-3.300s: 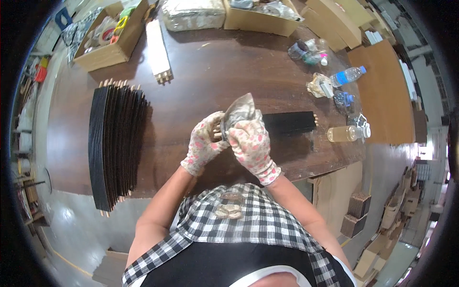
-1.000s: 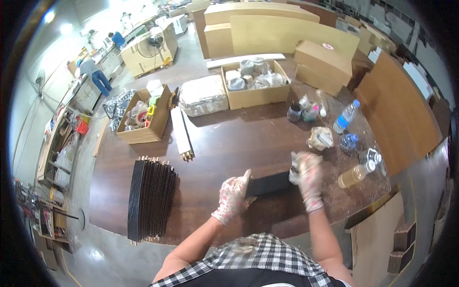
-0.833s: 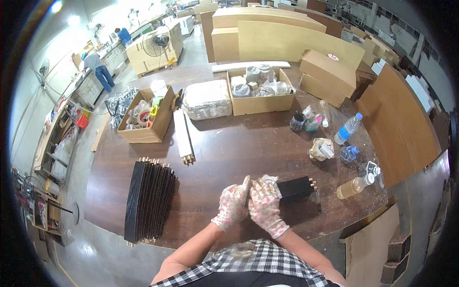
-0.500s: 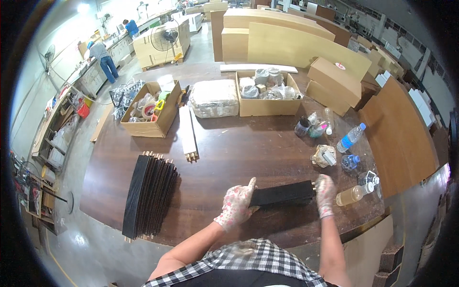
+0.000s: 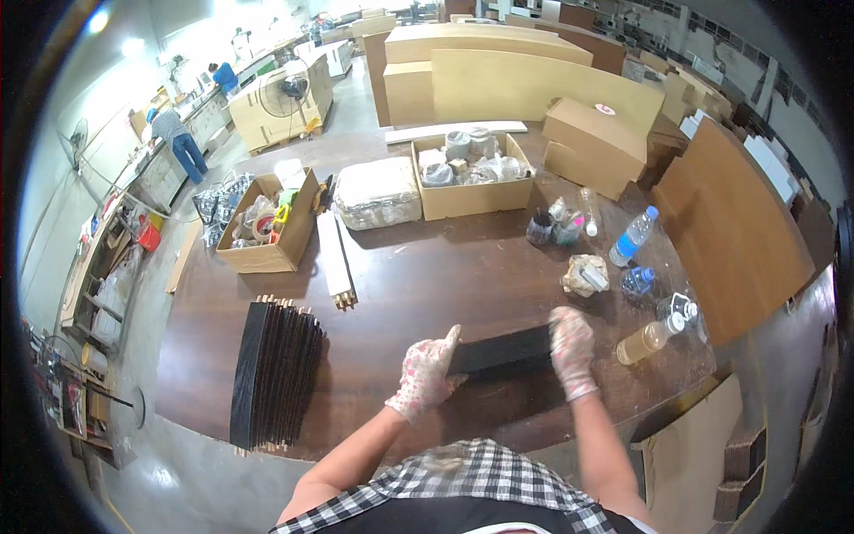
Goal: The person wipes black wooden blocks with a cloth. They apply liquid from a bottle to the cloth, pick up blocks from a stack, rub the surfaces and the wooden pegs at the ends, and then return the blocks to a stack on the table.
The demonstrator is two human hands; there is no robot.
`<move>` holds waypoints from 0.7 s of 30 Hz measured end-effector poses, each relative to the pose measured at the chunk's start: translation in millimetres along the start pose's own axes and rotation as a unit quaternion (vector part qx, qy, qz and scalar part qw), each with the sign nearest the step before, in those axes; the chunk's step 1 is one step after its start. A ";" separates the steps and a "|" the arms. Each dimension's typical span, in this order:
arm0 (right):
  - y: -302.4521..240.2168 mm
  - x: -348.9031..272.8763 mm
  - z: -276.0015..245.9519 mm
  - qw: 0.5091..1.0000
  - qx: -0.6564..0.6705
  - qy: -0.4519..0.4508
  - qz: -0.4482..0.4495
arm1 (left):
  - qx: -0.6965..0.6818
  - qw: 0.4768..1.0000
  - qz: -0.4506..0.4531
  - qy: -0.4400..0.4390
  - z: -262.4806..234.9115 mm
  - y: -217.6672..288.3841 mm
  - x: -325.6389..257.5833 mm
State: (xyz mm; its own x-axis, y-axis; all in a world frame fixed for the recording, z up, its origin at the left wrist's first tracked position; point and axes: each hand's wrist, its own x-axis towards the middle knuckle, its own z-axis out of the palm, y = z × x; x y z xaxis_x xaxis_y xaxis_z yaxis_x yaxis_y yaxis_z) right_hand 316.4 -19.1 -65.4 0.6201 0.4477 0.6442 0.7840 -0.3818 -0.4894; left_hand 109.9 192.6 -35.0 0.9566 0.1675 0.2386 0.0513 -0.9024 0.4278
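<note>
A black rectangular board (image 5: 501, 353) is held level above the near right part of the brown table, between my two gloved hands. My left hand (image 5: 425, 374), in a white glove with pink spots, grips its left end with the thumb up along the edge. The right end is covered by my right hand (image 5: 572, 349), whose fingers curl over it. To the left stands a row of similar black boards (image 5: 276, 374), packed side by side, with light wooden pegs jutting from their ends.
Open cartons of tape (image 5: 267, 258) and jars (image 5: 476, 203) stand at the back beside a plastic-wrapped bundle (image 5: 378, 193). White strips (image 5: 335, 262) lie in front. Bottles (image 5: 633, 236) and a crumpled lump (image 5: 584, 275) line the right side. Two people work far left.
My right hand has moved from beside the board's pegged right end to over it, hiding the pegs. The whole scene has shifted slightly as my head turned.
</note>
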 end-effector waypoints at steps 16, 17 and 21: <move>-78.9 21.2 -47.8 0.897 0.419 0.111 0.092 | -0.330 0.938 -0.092 -0.062 -44.2 22.4 27.6; -102.1 26.6 -41.9 0.913 0.400 0.080 0.014 | -0.330 0.937 -0.097 -0.060 -39.1 27.1 26.8; -162.5 26.0 -11.1 0.965 0.063 -0.019 -0.255 | -0.567 0.822 -0.004 0.059 4.2 17.4 11.1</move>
State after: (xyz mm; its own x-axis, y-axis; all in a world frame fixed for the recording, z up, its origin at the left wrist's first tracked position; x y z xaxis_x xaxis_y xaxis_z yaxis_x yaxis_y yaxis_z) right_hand 204.8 45.6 37.4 0.1518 0.5823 0.7987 0.9830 -0.0041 -0.1838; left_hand 122.7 177.1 -28.5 0.9194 0.2693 0.2868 -0.3076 0.0376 0.9508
